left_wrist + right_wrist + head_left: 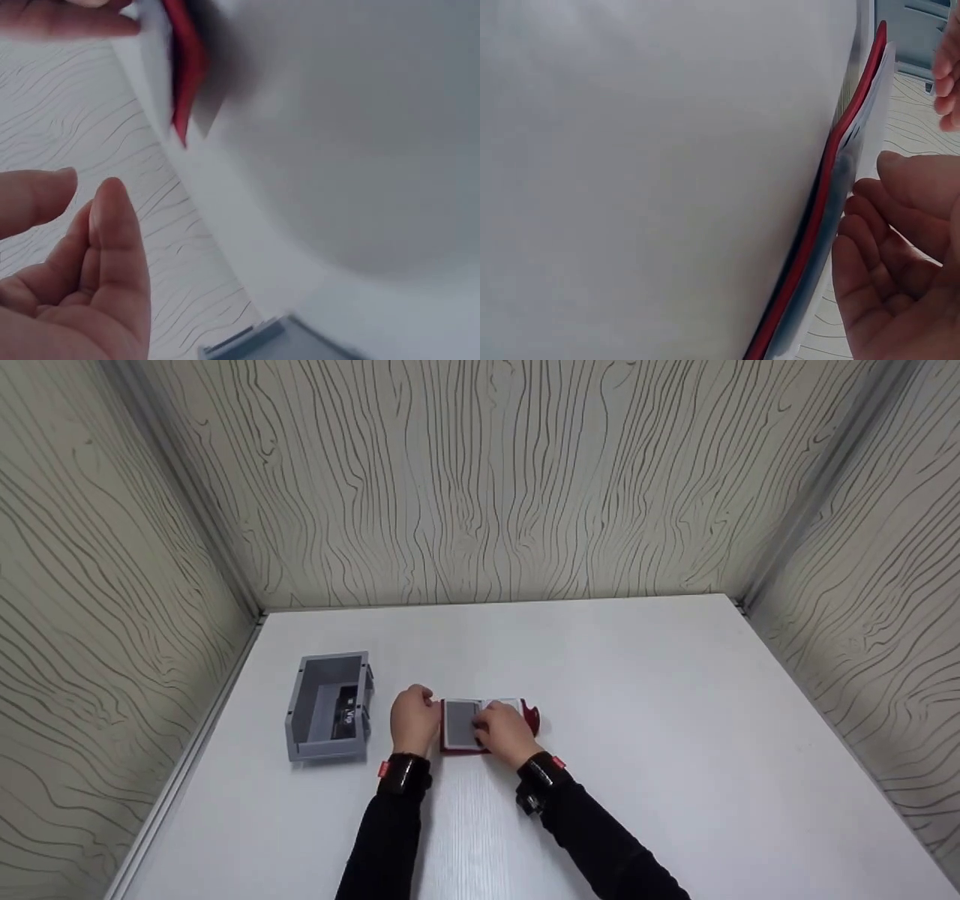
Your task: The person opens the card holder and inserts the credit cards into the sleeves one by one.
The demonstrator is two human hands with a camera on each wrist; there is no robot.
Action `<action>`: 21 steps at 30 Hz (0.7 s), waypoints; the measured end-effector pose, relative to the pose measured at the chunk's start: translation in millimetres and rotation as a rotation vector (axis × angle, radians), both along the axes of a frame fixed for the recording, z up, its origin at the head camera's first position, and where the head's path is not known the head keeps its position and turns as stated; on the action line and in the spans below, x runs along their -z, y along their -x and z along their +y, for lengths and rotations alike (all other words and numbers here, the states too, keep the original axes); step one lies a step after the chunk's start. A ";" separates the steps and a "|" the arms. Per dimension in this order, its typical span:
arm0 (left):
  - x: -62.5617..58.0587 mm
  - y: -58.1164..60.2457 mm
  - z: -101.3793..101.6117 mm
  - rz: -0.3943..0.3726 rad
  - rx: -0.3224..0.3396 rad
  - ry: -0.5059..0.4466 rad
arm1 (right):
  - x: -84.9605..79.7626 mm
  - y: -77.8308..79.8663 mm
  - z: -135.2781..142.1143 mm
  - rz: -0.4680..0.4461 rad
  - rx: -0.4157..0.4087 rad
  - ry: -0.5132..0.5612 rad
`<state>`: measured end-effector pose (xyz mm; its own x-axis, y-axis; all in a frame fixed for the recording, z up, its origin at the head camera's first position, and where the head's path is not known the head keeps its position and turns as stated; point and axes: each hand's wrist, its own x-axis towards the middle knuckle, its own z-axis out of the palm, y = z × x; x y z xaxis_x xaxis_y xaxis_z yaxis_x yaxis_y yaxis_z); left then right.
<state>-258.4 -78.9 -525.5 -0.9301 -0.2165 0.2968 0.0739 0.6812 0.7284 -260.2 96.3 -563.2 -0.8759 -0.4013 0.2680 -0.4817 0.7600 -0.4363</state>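
An opened red wallet [452, 751] with card sleeves lies on the white table; a grey clear-fronted sleeve [460, 724] shows on its left half and a whitish page [513, 704] on its right. My right hand [510, 733] is over the middle of the wallet, fingertips at the sleeve's right edge. In the right wrist view its loosely bent fingers lie against the pages and the thumb stands off. My left hand [414, 721] is beside the wallet's left edge. The left wrist view shows its thumb and forefinger [114, 225] apart with nothing between them.
A grey plastic bin [327, 748] stands on the table to the left of my left hand. Inside it lies a black card [346, 712] with "Vip" lettering. Wood-grain panels [480, 495] wall in the table [675, 720] at the back and sides.
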 end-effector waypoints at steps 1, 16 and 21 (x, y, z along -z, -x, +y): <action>-4.6 0.9 -3.4 0.001 -0.005 -0.005 | -0.3 -0.1 0.0 -0.009 0.004 -0.001; -51.9 6.5 -77.3 0.001 -0.173 -0.098 | 0.2 -0.5 0.4 -0.082 0.031 0.010; -45.7 3.3 -97.0 -0.089 -0.230 -0.137 | 1.8 0.2 0.6 -0.061 0.024 0.011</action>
